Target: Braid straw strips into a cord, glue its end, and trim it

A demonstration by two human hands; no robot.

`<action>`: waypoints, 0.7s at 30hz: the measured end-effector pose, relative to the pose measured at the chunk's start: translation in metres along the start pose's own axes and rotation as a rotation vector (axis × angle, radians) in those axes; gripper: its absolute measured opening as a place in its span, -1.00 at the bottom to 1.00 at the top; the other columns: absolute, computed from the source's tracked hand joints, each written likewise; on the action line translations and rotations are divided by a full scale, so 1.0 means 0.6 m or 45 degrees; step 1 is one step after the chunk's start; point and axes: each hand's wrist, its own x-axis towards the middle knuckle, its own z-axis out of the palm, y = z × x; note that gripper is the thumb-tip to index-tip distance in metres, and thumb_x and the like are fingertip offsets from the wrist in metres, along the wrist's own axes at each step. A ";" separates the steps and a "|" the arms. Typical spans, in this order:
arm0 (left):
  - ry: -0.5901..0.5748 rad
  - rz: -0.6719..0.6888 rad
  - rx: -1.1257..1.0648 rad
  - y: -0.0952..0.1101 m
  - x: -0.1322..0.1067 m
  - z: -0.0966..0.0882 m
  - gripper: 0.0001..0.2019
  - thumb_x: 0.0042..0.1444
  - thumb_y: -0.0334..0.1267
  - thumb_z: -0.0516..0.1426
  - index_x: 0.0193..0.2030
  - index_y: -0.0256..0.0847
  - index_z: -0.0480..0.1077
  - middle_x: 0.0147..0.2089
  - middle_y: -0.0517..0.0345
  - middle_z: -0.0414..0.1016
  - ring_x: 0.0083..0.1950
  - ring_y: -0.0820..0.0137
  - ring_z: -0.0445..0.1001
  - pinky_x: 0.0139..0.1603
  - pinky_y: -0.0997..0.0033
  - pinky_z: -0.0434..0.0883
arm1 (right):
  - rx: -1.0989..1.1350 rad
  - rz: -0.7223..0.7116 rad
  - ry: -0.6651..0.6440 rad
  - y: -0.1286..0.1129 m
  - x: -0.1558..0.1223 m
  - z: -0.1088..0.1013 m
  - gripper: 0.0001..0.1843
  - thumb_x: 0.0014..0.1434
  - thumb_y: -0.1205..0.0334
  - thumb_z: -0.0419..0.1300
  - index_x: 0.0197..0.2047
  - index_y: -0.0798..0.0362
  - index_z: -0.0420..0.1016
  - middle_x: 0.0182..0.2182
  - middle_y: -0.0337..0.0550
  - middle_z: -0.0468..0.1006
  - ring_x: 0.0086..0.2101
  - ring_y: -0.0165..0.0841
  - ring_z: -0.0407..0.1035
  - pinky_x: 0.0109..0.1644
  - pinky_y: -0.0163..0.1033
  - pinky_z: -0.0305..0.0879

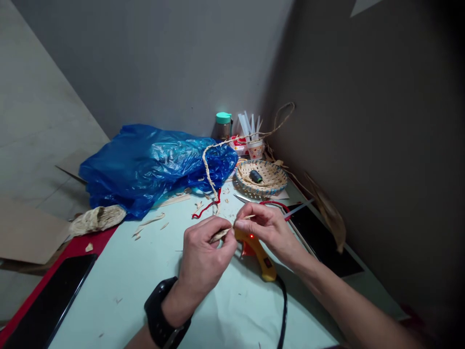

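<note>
My left hand [205, 252] and my right hand [267, 228] meet over the pale green table [145, 281], both pinched on one short tan fibre strip [222, 234] held between them. Just under my right hand lies a yellow glue gun [260, 257] with a red light lit, its black cord [282, 310] running toward me. A braided tan rope [209, 169] rises from the table and loops back to the wall. Red-handled scissors [271, 204] lie behind my right hand. A black watch sits on my left wrist.
A crumpled blue plastic bag [148, 165] fills the back left. A woven basket [261, 178] holds a small dark object. Behind it stand a teal-lidded jar [223, 126] and a cup of glue sticks [252, 138]. A dried husk bundle [97, 219] and a dark phone [47, 305] lie left.
</note>
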 end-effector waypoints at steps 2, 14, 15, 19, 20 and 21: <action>0.028 -0.078 -0.019 -0.002 0.004 -0.005 -0.88 0.00 -0.45 0.13 -0.48 -0.25 0.47 -0.52 0.24 0.45 -0.48 0.49 0.36 -0.39 0.51 0.28 | 0.096 -0.057 -0.096 -0.003 0.006 -0.013 -0.78 0.17 0.08 0.26 -0.17 0.02 0.51 -0.30 -0.21 0.53 -0.30 -0.39 0.42 -0.16 -0.29 0.35; -0.013 -0.549 -0.427 -0.021 0.021 -0.019 -0.89 0.01 -0.27 0.18 -0.48 -0.24 0.45 -0.60 0.28 0.34 -0.52 0.51 0.22 -0.49 0.51 0.15 | 0.196 -0.219 0.293 0.011 0.024 -0.045 -0.71 0.25 0.10 0.17 -0.44 0.06 0.32 -0.51 -0.32 0.26 -0.49 -0.50 0.14 -0.41 -0.37 0.11; -0.030 -0.563 -0.462 -0.023 0.020 -0.019 -0.88 0.02 -0.26 0.18 -0.46 -0.24 0.46 -0.60 0.28 0.34 -0.53 0.51 0.22 -0.49 0.51 0.15 | 0.150 -0.215 0.276 0.015 0.023 -0.041 -0.67 0.26 0.08 0.16 -0.47 0.06 0.27 -0.54 -0.34 0.21 -0.52 -0.50 0.09 -0.44 -0.36 0.06; -0.085 -0.565 -0.550 -0.022 0.016 -0.021 -0.88 0.04 -0.25 0.20 -0.44 -0.24 0.47 -0.59 0.27 0.36 -0.52 0.52 0.22 -0.47 0.53 0.15 | -0.072 -0.189 0.210 0.018 0.015 -0.024 -0.54 0.29 0.02 0.12 -0.56 0.06 0.15 -0.61 -0.36 0.14 -0.56 -0.50 0.01 -0.50 -0.33 -0.07; -0.097 -0.551 -0.560 -0.020 0.015 -0.022 -0.88 0.04 -0.26 0.20 -0.45 -0.24 0.47 -0.59 0.27 0.36 -0.51 0.52 0.23 -0.47 0.53 0.15 | -0.126 -0.185 0.195 0.017 0.013 -0.020 -0.52 0.29 0.02 0.11 -0.58 0.06 0.14 -0.63 -0.36 0.13 -0.57 -0.51 -0.01 -0.50 -0.32 -0.09; -0.105 -0.535 -0.562 -0.017 0.015 -0.022 -0.88 0.04 -0.26 0.20 -0.45 -0.24 0.48 -0.58 0.27 0.37 -0.50 0.52 0.24 -0.46 0.53 0.17 | -0.175 -0.187 0.184 0.015 0.011 -0.016 -0.50 0.29 0.02 0.11 -0.60 0.06 0.12 -0.64 -0.36 0.12 -0.58 -0.51 -0.02 -0.51 -0.31 -0.11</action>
